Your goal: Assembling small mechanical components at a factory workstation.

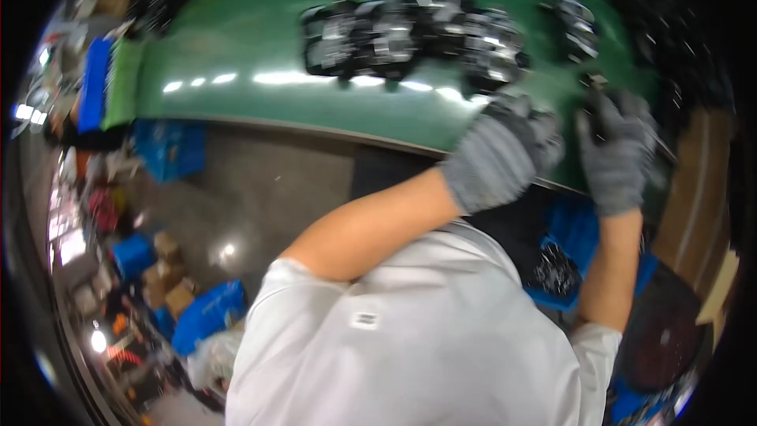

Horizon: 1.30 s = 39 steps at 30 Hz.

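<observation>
Both my hands wear grey knit gloves and are blurred by motion at the near edge of the green table [236,39]. My left hand [501,150] has its fingers curled inward, closed; whatever may be in them is hidden. Just right of it, my right hand [619,142] is closed around a small dark part [597,114] with a lighter tip, its kind too blurred to tell. Beyond my left hand lies a row of black-and-silver parts [394,31], side by side. One similar part [572,22] lies apart, beyond my right hand.
Heaped black parts [658,24] line the table's right side. A green bin [122,83] and a blue bin [95,83] stand at its left end. Below the near edge, a blue crate [568,244] holds dark pieces. Cardboard [682,197] stands at the right; boxes [165,276] stand at lower left.
</observation>
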### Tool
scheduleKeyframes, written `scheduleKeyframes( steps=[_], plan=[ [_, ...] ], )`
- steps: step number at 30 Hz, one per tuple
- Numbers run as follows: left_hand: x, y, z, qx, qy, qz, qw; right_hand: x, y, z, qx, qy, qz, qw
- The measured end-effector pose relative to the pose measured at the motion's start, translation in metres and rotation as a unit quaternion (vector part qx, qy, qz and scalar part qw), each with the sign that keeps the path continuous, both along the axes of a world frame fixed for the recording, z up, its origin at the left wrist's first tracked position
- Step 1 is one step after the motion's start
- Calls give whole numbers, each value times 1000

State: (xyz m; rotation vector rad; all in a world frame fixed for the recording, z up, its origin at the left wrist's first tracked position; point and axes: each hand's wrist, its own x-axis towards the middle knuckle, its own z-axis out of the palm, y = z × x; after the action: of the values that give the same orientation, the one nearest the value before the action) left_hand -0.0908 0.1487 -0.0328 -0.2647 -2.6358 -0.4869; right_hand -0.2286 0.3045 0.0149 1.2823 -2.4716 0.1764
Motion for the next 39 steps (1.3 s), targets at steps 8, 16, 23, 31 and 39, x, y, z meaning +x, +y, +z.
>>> scheduleKeyframes(
  steps=[8, 16, 23, 31, 39],
  plan=[
    [12, -2, -9, 95, 92, 25, 991, -3, -2, 7, 2, -181, 23, 983],
    [132, -138, 35, 184, 115, 343, 914, 9, -15, 12, -185, -162, 101, 964],
    [214, -159, 53, 216, -66, 299, 927, 42, -22, 9, -26, -78, 73, 994],
    [429, 32, -23, 485, -105, 652, 573, 48, -48, 4, -71, -127, 24, 989],
    [416, -26, -148, 355, 4, 584, 730, 60, -45, 6, -117, -144, 57, 981]
  ],
)
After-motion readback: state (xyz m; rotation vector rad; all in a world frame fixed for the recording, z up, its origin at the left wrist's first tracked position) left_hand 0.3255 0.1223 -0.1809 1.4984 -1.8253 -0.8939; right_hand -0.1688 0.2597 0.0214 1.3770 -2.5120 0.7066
